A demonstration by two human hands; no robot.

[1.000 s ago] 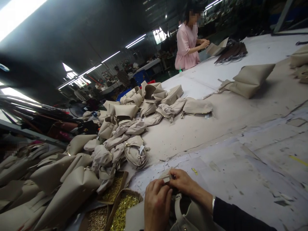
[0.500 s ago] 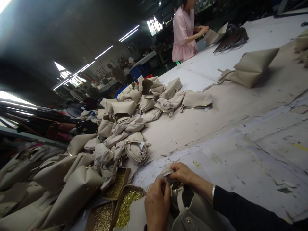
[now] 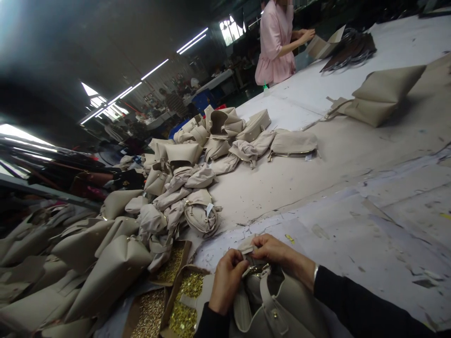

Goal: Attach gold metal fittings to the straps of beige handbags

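A beige handbag [image 3: 292, 305] with a strap and a gold stud sits in front of me at the bottom of the view, its top open. My left hand [image 3: 228, 277] pinches the edge of a beige fabric piece [image 3: 246, 248] at the bag's mouth. On the same piece, my right hand [image 3: 273, 251] closes its fingers a little to the right. A gold metal fitting shows just below the fingers, partly hidden. Whether the fabric piece is the bag's lining or a pouch, I cannot tell.
Open boxes of gold fittings [image 3: 185, 305] and copper-coloured fittings [image 3: 148, 312] stand left of the bag. Beige bags [image 3: 112, 267] and pouches [image 3: 202, 213] pile up along the left. Another bag [image 3: 384, 96] lies at the right. Across the table stands a person in pink [image 3: 276, 47].
My left hand has drawn up and left, turning so its thumb and fingers show pinching the fabric. More of the bag's mouth and the gold fitting are visible. My right hand stays nearly in place.
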